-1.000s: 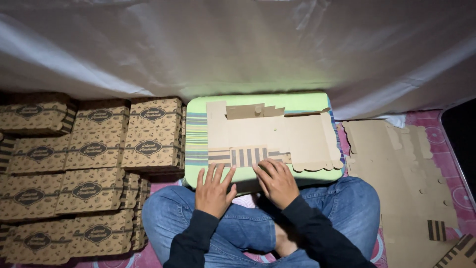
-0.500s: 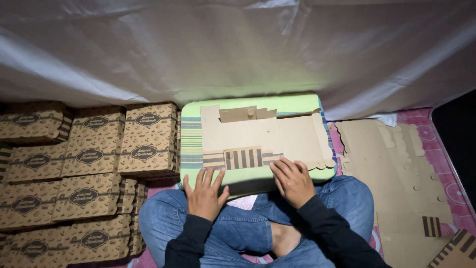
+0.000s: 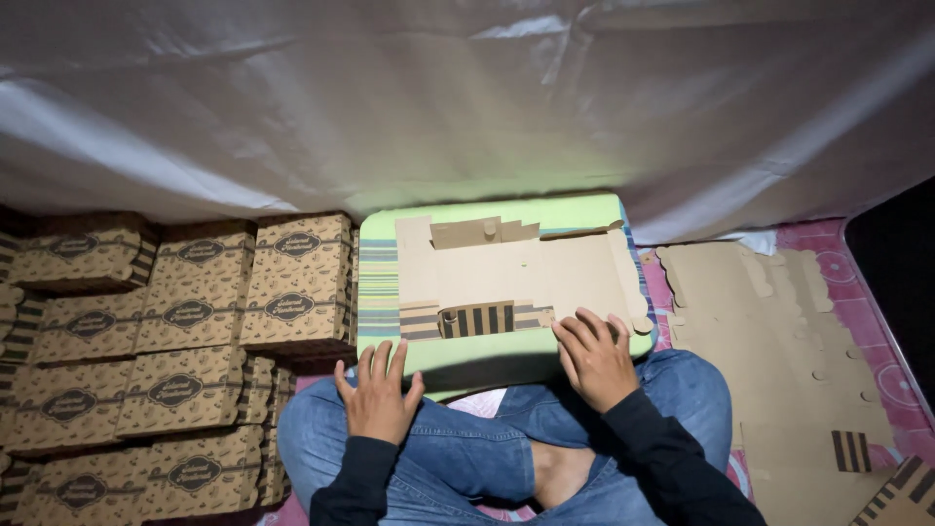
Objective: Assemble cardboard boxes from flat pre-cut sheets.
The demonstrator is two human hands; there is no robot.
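Counting cardboard on the green surface

Looking down, I count one flat cardboard blank (image 3: 516,273) lying unfolded on one green surface (image 3: 487,356) over my lap. My left hand (image 3: 378,392) rests at the near edge of the surface, fingers spread and released, holding nothing. My right hand (image 3: 594,358) presses flat on the blank's near right corner, fingers open too. To the left I make out about ten folded brown boxes (image 3: 175,321) stacked in rows; those at the left and bottom edges are cut off. One pile of flat blanks (image 3: 779,341) lies on the right, its lower corner cropped. A white sheet (image 3: 467,97) hides everything behind.
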